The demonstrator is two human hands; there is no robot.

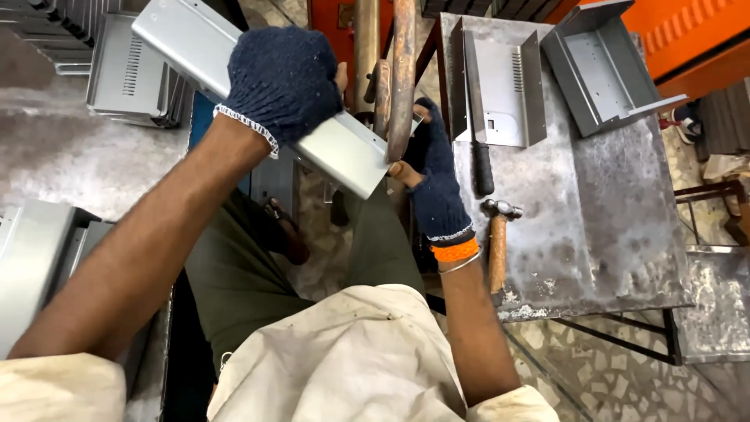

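Sheet-metal panel (258,94) gripped between both gloved hands (285,82).

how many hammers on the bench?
1. The hammer lies on the steel bench, near its left edge, head pointing away, wooden handle running toward the person, just right of the gloved right hand. Others may be hidden outside the view.

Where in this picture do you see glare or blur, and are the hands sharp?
In the head view, glare whitens the upper end of the bent metal sheet; the left hand and right hand, both in dark gloves, are fairly sharp; the hammer on the steel table is clear; the near sleeves at the bottom edge look soft.
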